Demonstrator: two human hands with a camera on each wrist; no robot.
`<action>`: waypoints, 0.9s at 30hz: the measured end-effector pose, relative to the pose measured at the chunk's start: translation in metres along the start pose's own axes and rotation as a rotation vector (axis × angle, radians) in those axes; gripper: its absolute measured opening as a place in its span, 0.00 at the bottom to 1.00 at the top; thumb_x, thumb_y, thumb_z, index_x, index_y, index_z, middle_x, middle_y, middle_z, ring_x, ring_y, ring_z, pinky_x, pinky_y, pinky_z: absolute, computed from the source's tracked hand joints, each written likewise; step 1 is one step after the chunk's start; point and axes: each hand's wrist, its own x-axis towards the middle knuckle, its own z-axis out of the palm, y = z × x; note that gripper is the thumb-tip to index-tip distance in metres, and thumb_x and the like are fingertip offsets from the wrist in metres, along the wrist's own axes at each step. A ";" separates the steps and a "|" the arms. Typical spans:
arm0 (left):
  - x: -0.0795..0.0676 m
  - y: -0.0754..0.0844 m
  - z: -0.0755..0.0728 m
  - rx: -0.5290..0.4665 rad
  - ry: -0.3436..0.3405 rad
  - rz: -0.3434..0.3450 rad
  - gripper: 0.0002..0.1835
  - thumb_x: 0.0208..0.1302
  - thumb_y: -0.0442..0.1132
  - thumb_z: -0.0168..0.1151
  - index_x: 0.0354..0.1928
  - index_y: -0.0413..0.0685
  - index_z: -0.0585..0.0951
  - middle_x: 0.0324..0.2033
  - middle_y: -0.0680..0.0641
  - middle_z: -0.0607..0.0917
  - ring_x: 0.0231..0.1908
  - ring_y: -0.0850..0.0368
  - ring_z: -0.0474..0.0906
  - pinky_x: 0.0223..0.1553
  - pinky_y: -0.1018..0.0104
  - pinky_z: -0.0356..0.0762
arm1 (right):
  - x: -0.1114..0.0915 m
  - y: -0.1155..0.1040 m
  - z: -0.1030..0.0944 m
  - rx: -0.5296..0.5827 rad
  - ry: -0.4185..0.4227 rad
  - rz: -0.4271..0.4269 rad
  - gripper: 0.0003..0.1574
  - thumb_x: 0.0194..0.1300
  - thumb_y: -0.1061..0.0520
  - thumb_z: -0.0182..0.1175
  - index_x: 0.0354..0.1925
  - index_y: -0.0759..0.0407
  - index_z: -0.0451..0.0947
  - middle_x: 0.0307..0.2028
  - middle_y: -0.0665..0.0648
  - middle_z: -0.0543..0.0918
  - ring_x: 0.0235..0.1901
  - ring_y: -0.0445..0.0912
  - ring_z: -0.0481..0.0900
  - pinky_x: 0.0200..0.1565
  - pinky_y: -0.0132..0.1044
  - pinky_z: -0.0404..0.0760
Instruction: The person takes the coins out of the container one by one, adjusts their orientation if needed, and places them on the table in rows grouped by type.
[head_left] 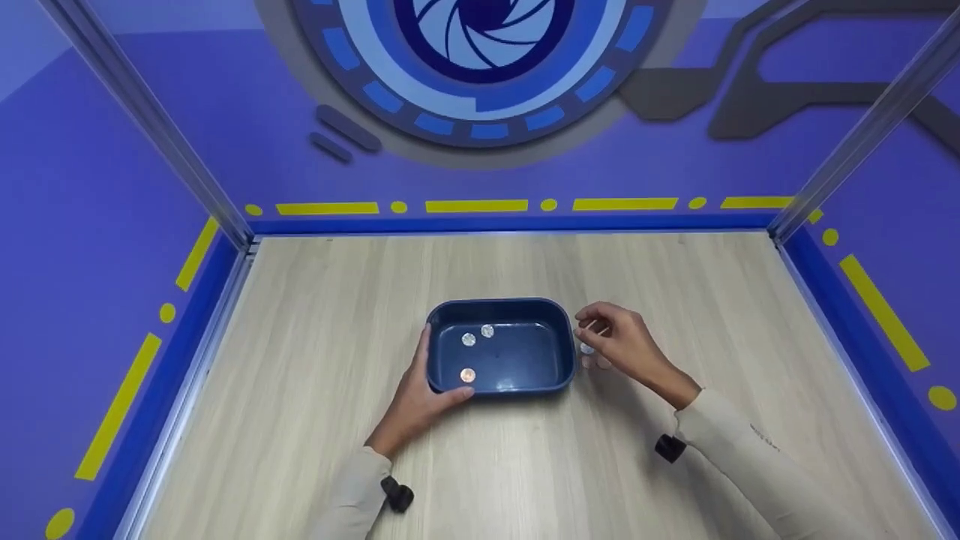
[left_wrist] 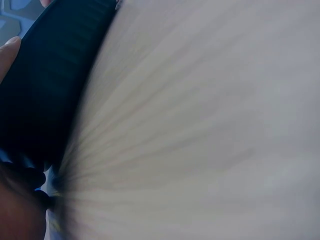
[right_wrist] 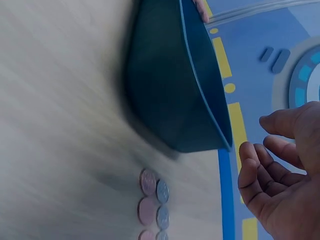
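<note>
A dark blue plastic tray (head_left: pixel 499 391) stands on the table, with two silver coins (head_left: pixel 478 335) and one copper coin (head_left: pixel 468 375) lying in it. My left hand (head_left: pixel 420 394) grips its left end, the thumb on the front rim and fingers along the left wall. Just past the tray's right end, my right hand (head_left: pixel 619 341) hovers, fingers loosely bent and thumb apart, holding nothing in the right wrist view. Below it on the table, copper coins (right_wrist: pixel 148 182) and silver coins (right_wrist: pixel 162 191) lie in two rows; the hand mostly hides them in the head view.
The light wood table (head_left: pixel 337 285) is bounded by a purple-blue back panel (head_left: pixel 225 135) and side panels with metal corner posts. Both wrists carry a small black device, one (head_left: pixel 397 495) at the left sleeve and another (head_left: pixel 670 448) at the right.
</note>
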 end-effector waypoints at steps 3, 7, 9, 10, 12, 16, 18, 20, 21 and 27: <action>0.000 0.001 0.000 0.006 -0.004 -0.002 0.75 0.54 0.58 0.87 0.92 0.59 0.43 0.87 0.38 0.55 0.82 0.39 0.59 0.81 0.40 0.56 | 0.003 -0.006 0.004 0.005 -0.026 -0.005 0.13 0.71 0.64 0.74 0.52 0.66 0.88 0.41 0.55 0.91 0.36 0.46 0.89 0.41 0.36 0.87; 0.000 0.001 -0.001 0.011 -0.004 -0.004 0.75 0.54 0.58 0.87 0.92 0.59 0.42 0.87 0.39 0.54 0.83 0.40 0.58 0.81 0.40 0.55 | 0.007 -0.012 0.010 0.013 -0.050 -0.026 0.13 0.71 0.64 0.74 0.51 0.66 0.87 0.43 0.55 0.92 0.37 0.47 0.89 0.40 0.35 0.87; 0.000 0.001 -0.001 0.009 -0.002 -0.007 0.75 0.54 0.58 0.87 0.92 0.59 0.42 0.87 0.39 0.54 0.83 0.40 0.57 0.81 0.40 0.55 | 0.009 -0.015 0.014 0.010 -0.058 -0.046 0.13 0.71 0.65 0.74 0.51 0.66 0.87 0.43 0.56 0.91 0.38 0.47 0.89 0.41 0.35 0.87; 0.000 0.001 -0.001 0.008 -0.002 -0.009 0.75 0.54 0.58 0.87 0.92 0.60 0.42 0.87 0.39 0.54 0.83 0.40 0.58 0.81 0.39 0.55 | 0.010 -0.016 0.015 0.010 -0.062 -0.057 0.12 0.70 0.65 0.74 0.51 0.67 0.87 0.43 0.56 0.91 0.38 0.47 0.88 0.41 0.35 0.87; 0.000 0.001 -0.001 0.004 -0.002 -0.010 0.75 0.54 0.57 0.87 0.92 0.59 0.43 0.87 0.39 0.54 0.83 0.40 0.58 0.81 0.39 0.55 | 0.013 -0.018 0.019 0.008 -0.071 -0.084 0.13 0.70 0.66 0.74 0.51 0.68 0.87 0.43 0.57 0.91 0.38 0.47 0.88 0.41 0.35 0.87; 0.001 0.001 -0.001 0.020 -0.004 -0.016 0.74 0.54 0.57 0.87 0.92 0.59 0.43 0.87 0.39 0.56 0.82 0.40 0.59 0.81 0.40 0.57 | 0.017 -0.022 0.027 0.004 -0.106 -0.117 0.12 0.69 0.67 0.75 0.49 0.67 0.87 0.41 0.57 0.89 0.38 0.45 0.86 0.41 0.34 0.85; 0.001 0.001 0.000 0.028 -0.002 -0.016 0.74 0.54 0.57 0.87 0.92 0.59 0.43 0.87 0.39 0.56 0.82 0.40 0.59 0.81 0.40 0.57 | 0.018 -0.023 0.031 0.005 -0.130 -0.122 0.11 0.69 0.67 0.75 0.49 0.66 0.87 0.41 0.57 0.89 0.38 0.45 0.86 0.41 0.34 0.85; 0.002 0.001 0.000 0.038 -0.001 -0.020 0.74 0.54 0.56 0.87 0.92 0.59 0.44 0.87 0.39 0.55 0.83 0.40 0.58 0.81 0.40 0.57 | 0.020 -0.025 0.035 -0.006 -0.156 -0.118 0.11 0.69 0.66 0.75 0.49 0.65 0.87 0.42 0.59 0.89 0.39 0.46 0.86 0.43 0.36 0.85; 0.002 0.001 0.000 0.039 -0.001 -0.021 0.74 0.54 0.56 0.87 0.92 0.59 0.44 0.87 0.39 0.55 0.83 0.40 0.58 0.81 0.40 0.57 | 0.020 -0.025 0.038 -0.009 -0.168 -0.119 0.11 0.69 0.66 0.75 0.50 0.65 0.87 0.43 0.61 0.89 0.40 0.47 0.86 0.44 0.37 0.86; 0.000 0.002 -0.001 0.036 -0.005 -0.018 0.75 0.54 0.59 0.87 0.92 0.60 0.43 0.87 0.39 0.55 0.83 0.39 0.58 0.81 0.38 0.57 | 0.024 -0.027 0.052 -0.035 -0.220 -0.135 0.13 0.69 0.66 0.75 0.51 0.66 0.88 0.46 0.65 0.89 0.43 0.51 0.88 0.48 0.47 0.89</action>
